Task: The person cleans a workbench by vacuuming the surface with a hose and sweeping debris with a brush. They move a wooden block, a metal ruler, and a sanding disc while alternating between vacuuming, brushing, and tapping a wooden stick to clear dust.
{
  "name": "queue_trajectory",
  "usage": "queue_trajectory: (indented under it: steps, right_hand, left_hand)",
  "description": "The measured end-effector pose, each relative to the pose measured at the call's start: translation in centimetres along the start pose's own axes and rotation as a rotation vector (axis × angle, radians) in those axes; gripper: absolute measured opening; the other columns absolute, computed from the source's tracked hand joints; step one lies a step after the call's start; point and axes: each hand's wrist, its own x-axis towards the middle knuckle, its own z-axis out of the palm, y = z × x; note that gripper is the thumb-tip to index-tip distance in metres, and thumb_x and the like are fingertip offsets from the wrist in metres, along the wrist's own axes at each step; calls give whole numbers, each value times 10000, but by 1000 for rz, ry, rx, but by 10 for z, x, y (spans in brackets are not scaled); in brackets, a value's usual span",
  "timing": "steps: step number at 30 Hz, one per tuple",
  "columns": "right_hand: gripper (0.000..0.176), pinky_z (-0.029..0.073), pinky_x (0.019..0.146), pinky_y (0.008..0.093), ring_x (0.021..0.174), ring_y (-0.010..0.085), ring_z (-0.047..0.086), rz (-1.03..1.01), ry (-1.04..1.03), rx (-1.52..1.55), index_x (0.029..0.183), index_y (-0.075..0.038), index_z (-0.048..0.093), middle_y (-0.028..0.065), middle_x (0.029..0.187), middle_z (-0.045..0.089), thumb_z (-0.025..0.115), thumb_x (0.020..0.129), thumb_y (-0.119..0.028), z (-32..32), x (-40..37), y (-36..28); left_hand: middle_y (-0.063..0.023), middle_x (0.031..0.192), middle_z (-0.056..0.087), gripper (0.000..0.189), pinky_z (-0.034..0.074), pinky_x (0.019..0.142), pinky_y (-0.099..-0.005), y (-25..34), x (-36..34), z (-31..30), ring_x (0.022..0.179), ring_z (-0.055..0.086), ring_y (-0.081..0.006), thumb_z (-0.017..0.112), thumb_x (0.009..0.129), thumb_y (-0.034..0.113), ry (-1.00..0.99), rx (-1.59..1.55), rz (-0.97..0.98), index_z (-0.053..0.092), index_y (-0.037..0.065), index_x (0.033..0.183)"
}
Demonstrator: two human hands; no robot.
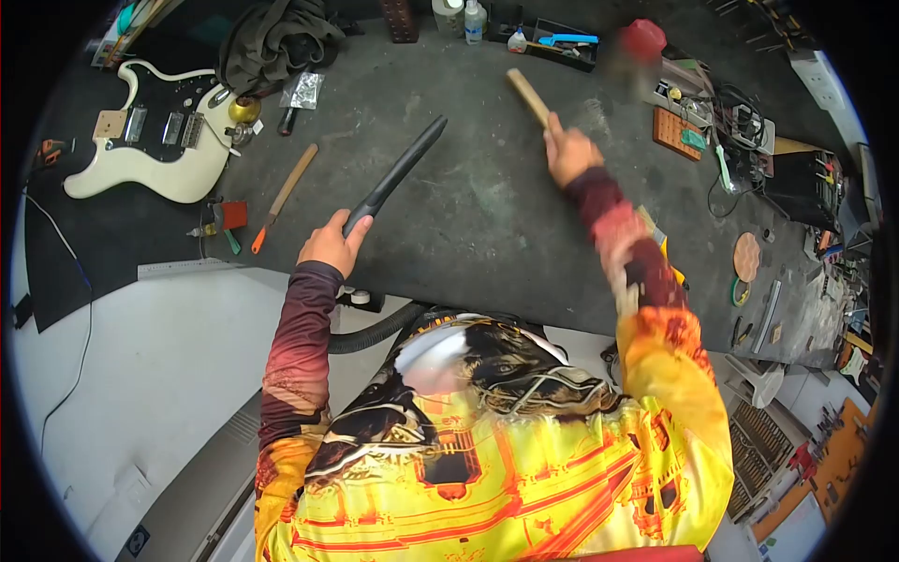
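My left hand [330, 244] is closed round the lower end of a black crevice nozzle [403, 169], which slants up and to the right above the dark work surface. My right hand [571, 155] is closed on a light wooden stick [528, 96] that points up and to the left. The two objects are apart. Left of the nozzle, an orange-tipped tool with a wooden handle [292, 184] lies on the dark mat [468, 244].
A cream electric guitar body [169, 169] lies at the left, below a heap of dark cloth [276, 42]. Bottles [474, 23] and a black tray [571, 56] stand at the back. Cables, a brown block [676, 134] and tools crowd the right side.
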Motion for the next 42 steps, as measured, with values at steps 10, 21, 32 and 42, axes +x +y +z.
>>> queue_trajectory:
  steps: [10,21,32,42]
  right_hand:
    - [419,525,630,501,662,400,635,-50,-170,46,1294,-65,519,216,787,622,493,938,-284,-2,-31,-12]
    - [474,525,750,489,817,409,647,32,-305,70,1319,-69,494,250,892,639,459,940,-351,-3,-20,-50]
    - [401,519,742,512,769,439,636,172,-132,228,1196,-37,596,255,781,645,491,924,-311,2,-17,-44]
    - [442,508,819,496,910,407,640,172,-344,177,1306,-43,482,241,917,662,475,936,-283,-7,-22,-80]
  left_hand:
    - [-260,971,652,605,474,839,-464,-8,-13,-2,970,610,-430,481,905,576,48,-40,-44,559,69,1226]
    - [-259,906,653,614,476,803,-467,-6,-26,-1,935,617,-431,483,904,582,60,-19,19,560,57,1213]
    - [-255,998,651,624,475,839,-478,-24,-30,0,989,606,-427,458,902,602,116,-34,33,547,79,1230]
    - [-225,947,668,612,481,818,-469,-12,-22,-4,951,623,-418,464,897,608,149,-18,79,556,96,1219]
